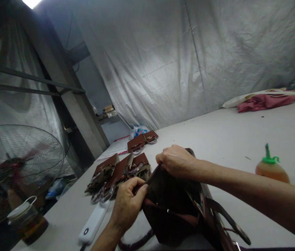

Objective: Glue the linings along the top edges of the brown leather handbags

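Note:
A dark brown handbag (173,202) stands open in front of me, its mouth facing me, so the dark lining and an inner pocket with a small metal zip part show. My left hand (129,200) pinches the bag's rim at the left, thumb inside and fingers outside. Closed over the far upper edge of the same bag is my right hand (176,160), its fingertips partly hidden. One bag handle (227,218) sticks out to the right; another loops below my left wrist.
Several brown handbags (121,170) lie left on the white table (202,136), more behind. A white power strip (93,223), a lidded jar (27,223) and a green-capped bottle (271,167) stand near. Pink cloth (265,101) lies far right; a large fan (19,164) is at left.

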{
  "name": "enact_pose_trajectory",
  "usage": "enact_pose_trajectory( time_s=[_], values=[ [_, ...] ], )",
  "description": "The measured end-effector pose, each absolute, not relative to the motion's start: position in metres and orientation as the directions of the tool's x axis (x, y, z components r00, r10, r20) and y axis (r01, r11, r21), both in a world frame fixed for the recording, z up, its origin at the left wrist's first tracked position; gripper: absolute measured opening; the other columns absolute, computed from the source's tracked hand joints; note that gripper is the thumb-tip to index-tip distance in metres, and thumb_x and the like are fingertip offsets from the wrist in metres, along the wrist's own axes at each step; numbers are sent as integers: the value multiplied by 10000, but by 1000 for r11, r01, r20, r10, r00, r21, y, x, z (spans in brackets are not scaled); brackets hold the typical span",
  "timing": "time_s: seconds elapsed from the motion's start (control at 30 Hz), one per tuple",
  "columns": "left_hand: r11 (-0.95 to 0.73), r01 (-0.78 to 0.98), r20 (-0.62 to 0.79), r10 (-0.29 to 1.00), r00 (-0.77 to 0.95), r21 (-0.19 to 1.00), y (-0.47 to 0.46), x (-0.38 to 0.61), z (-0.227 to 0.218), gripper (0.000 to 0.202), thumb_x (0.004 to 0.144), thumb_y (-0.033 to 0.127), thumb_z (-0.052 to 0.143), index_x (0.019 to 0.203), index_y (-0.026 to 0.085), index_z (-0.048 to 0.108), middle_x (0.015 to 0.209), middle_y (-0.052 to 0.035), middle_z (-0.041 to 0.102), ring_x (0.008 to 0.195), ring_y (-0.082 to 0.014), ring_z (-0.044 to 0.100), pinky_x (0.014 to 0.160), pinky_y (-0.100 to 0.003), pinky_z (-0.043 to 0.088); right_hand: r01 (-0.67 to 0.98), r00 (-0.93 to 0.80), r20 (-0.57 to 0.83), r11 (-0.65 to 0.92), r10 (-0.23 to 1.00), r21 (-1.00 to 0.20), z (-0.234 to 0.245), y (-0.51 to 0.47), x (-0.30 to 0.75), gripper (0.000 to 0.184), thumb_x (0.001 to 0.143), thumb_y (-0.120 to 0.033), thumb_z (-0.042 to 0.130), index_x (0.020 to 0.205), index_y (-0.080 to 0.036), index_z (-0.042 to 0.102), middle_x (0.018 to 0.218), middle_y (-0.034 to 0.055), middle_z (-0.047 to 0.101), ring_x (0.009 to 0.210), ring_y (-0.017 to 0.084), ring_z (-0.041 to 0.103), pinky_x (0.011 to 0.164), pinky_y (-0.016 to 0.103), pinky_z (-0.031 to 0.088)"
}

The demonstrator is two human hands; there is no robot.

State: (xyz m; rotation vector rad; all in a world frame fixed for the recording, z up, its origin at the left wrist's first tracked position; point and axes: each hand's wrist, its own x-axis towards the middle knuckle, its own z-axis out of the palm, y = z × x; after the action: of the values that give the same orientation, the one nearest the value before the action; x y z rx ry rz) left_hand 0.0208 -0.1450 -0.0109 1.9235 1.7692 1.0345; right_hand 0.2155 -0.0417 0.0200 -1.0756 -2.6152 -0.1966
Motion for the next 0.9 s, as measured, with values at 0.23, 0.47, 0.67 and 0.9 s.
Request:
enact_pose_trajectory(
  time_s=[0.23, 0.47, 0.67, 0.9],
  values=[
    [-239, 769, 179, 970, 164, 593, -100, 34, 14, 189, 708, 274, 672, 847, 156, 723, 782, -42, 706, 723, -187, 622, 595, -237, 439, 685, -701, 331, 726, 631, 67, 21, -45, 214, 193, 854, -214, 543, 867, -202, 735, 789, 119, 708, 738, 254, 676, 616, 308, 381],
    [-276, 680, 172, 961, 218, 680, -83, 34, 7, 238, 742, 220, 603, 903, 168, 770, 837, -52, 748, 770, -206, 663, 645, -251, 477, 763, -590, 393, 647, 706, -17, 20, -32, 242, 248, 827, -229, 564, 1040, -222, 691, 882, 110, 676, 737, 243, 649, 605, 289, 357],
    [-271, 657, 155, 961, 229, 704, -89, 32, 8, 303, 755, 210, 602, 1003, 171, 771, 874, -58, 754, 802, -211, 675, 675, -258, 496, 746, -597, 389, 664, 702, -54, 20, -22, 242, 316, 821, -224, 553, 1093, -254, 710, 875, 97, 675, 766, 233, 647, 628, 282, 373],
    [-294, 673, 181, 955, 235, 679, -93, 33, 9, 312, 759, 199, 592, 1011, 189, 775, 897, -44, 752, 856, -217, 669, 734, -265, 499, 719, -630, 379, 694, 678, -47, 24, -19, 236, 386, 819, -207, 560, 1158, -296, 723, 885, 86, 696, 783, 220, 646, 656, 285, 372]
  ],
)
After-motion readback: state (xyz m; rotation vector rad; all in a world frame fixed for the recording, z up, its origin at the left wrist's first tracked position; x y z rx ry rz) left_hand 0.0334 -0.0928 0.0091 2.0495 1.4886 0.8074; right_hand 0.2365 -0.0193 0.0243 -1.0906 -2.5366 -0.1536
